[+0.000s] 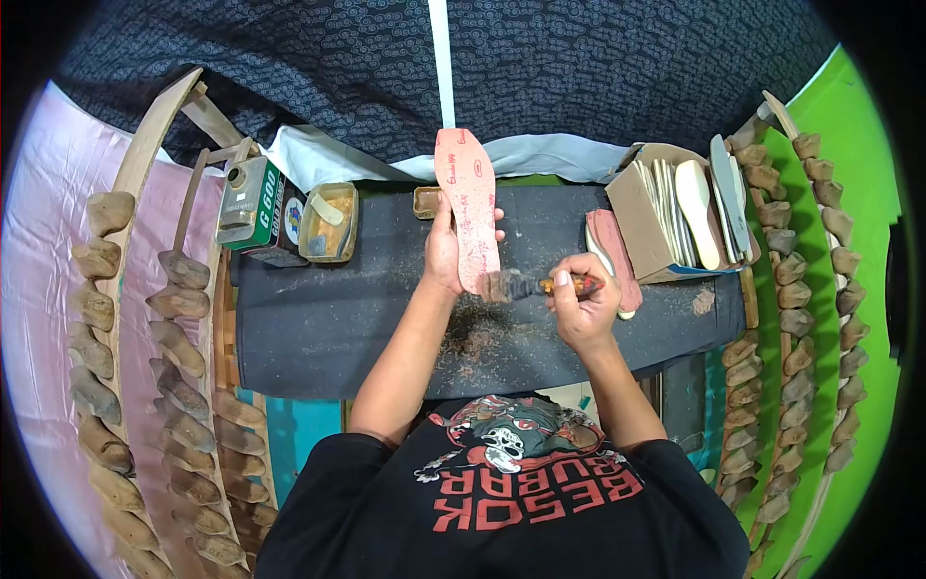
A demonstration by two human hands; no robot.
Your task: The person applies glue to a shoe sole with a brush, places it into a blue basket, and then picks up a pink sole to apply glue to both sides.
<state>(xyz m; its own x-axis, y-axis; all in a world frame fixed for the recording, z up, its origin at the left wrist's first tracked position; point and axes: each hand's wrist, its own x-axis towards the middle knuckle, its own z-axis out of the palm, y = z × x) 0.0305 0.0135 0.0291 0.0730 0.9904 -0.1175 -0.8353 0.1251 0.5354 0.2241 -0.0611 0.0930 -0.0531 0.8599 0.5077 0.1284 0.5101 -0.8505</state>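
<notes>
Nearer than the printed pink insole point(473, 198), shavings point(479, 340) litter the worktop point(299, 333) and might cling if it slipped; at its near end, a paintbrush point(529, 287), pinched in the fingers of the right hand point(585, 307), could nudge it askew should the left hand's point(443, 256) fingers, clasping its sides, loosen

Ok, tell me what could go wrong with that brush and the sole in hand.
The sole is gripped along its sides by the left hand, so it might tilt or slip if pushed hard.
The brush, in the right hand, is at the sole's near end, so it could run over the edge.
Loose crumbs lie on the table below and might cling to either if set down there.
</notes>
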